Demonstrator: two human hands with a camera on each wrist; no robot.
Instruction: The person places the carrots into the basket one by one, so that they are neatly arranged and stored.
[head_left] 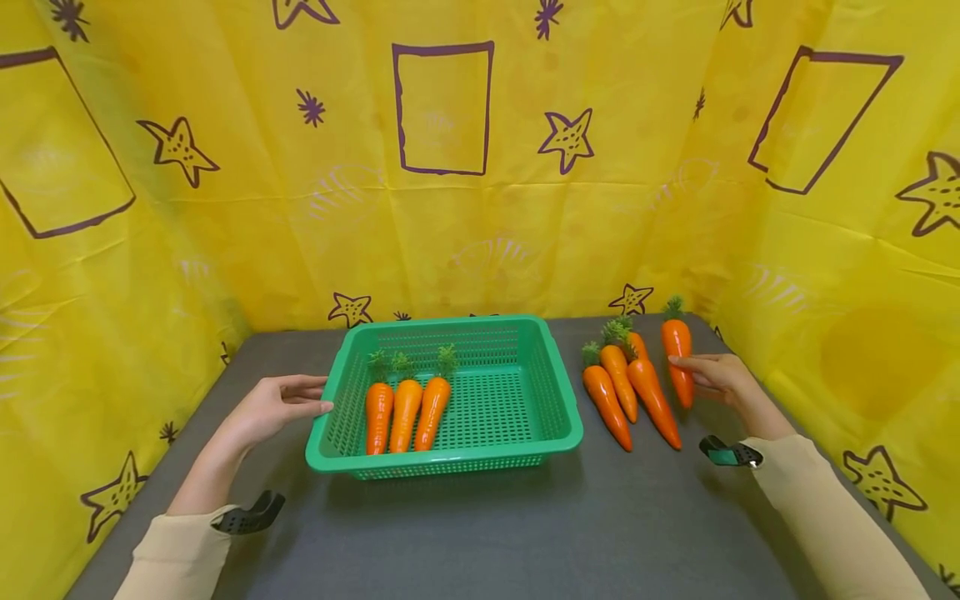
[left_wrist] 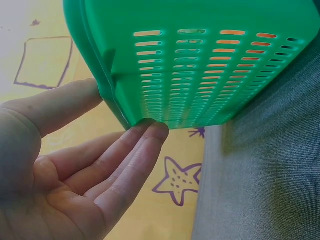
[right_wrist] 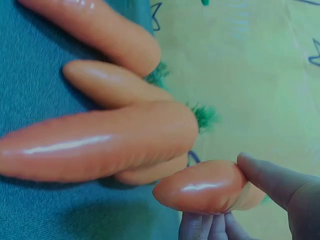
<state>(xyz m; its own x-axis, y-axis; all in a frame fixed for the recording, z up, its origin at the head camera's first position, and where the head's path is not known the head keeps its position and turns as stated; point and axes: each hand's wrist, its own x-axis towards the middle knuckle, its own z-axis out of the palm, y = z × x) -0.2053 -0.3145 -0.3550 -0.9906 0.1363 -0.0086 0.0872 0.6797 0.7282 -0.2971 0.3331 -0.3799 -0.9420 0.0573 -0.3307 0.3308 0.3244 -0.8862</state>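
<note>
Carrot (head_left: 677, 340) looks super glossy, bright orange, frizzy green top, pinched in the right fingers (head_left: 688, 364). More carrots (head_left: 654, 392) just left of those. Left fingers (head_left: 303, 382), fairly straight, touching the green basket (head_left: 487, 456) tho.

From here the light is bright and even, and it seems to come from above. The yellow cloth (head_left: 442, 258) glows, and the green basket (head_left: 450, 460) puts a soft shadow on the grey table (head_left: 450, 550). In the right wrist view, white glare lies on the carrots (right_wrist: 100, 142) and the colours turn bluish. The left wrist view is pale at upper left. At the head view's sides, the cloth looks stretched.
</note>
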